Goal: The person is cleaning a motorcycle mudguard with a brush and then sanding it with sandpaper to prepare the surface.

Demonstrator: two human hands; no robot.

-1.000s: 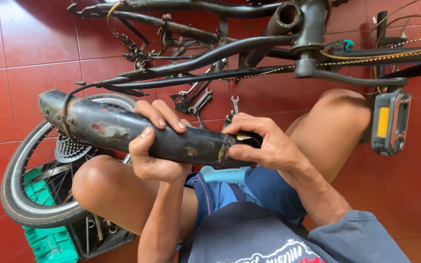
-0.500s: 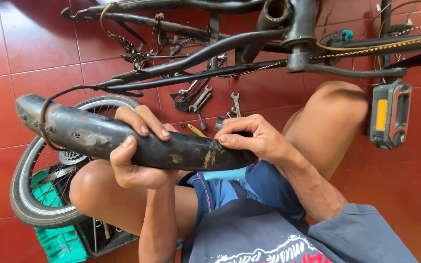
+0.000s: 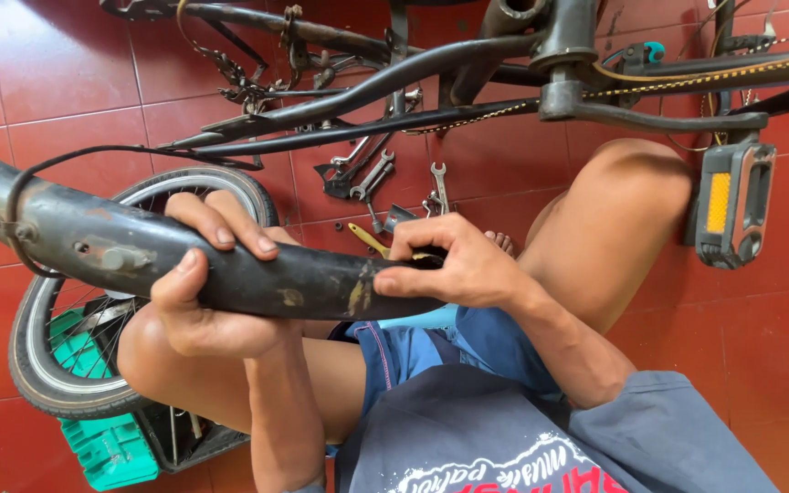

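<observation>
The person sits low over the red tiled floor (image 3: 66, 82) with knees apart, holding a long, curved black metal mudguard (image 3: 303, 283), scuffed and spotted with rust, crosswise above the thighs. It runs from about nine o'clock, where its far end carries a bolt and a thin wire stay, toward the middle of the view.

The left hand (image 3: 207, 292) grips the mudguard near its middle: fingers curled over the top edge, thumb pressed up along the near side, clamped firmly on the metal. The right hand (image 3: 463, 265) is closed on the mudguard's near end, fingers bent together and thumb pressed against the edge; something small and dark sits under the fingertips, but I cannot tell what it is.

Just behind the right hand, a yellow-handled tool (image 3: 367, 239) lies on the tiles. Beyond it, at about twelve o'clock, a scatter of steel open-ended spanners (image 3: 372, 173) lies under the dark bicycle frame (image 3: 468, 64), which stretches across the top. Its chain (image 3: 687, 78) runs toward two o'clock, and a black pedal with an orange reflector (image 3: 728, 205) hangs at three o'clock beside the right knee.

At eight o'clock, beneath the left thigh, a spoked wheel with a white-striped tyre (image 3: 29, 356) lies flat, touching a green plastic box (image 3: 107, 452).
</observation>
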